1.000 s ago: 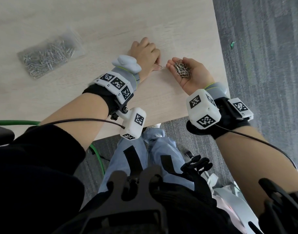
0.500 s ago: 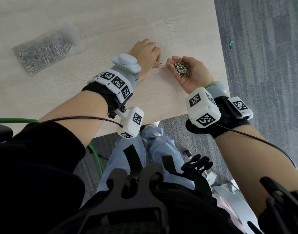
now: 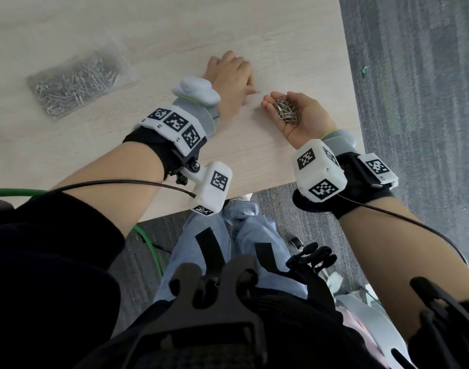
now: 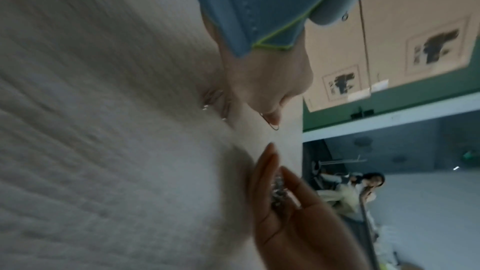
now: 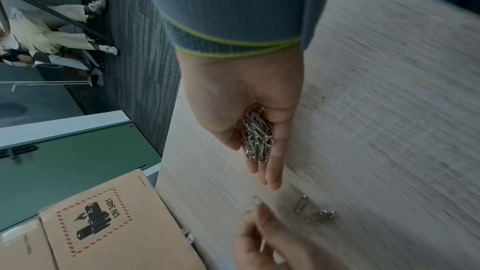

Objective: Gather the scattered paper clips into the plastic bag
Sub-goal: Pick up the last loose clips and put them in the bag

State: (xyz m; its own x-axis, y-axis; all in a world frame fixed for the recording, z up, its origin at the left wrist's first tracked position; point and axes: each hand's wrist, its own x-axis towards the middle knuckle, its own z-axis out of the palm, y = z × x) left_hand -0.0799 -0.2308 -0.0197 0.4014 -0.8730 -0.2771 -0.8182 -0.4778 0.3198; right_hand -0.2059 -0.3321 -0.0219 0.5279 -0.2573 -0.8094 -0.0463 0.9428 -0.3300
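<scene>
The right hand (image 3: 294, 117) is lying palm-up near the pale wooden table's (image 3: 153, 30) right edge, cupping a heap of paper clips (image 3: 286, 113). The left hand (image 3: 228, 75) is pinching a single clip (image 4: 271, 123) beside it. The plastic bag (image 3: 73, 82) of clips is lying toward the table's left side. Grey carpet (image 3: 414, 75) is flanking the table.

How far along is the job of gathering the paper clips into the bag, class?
Done: the plastic bag on the table already holds a large heap of clips. In hand: the right hand, palm up, cups a pile of clips, and the left hand pinches one clip. Left: a few loose clips lie on the table, and the handful is not yet bagged.
</scene>
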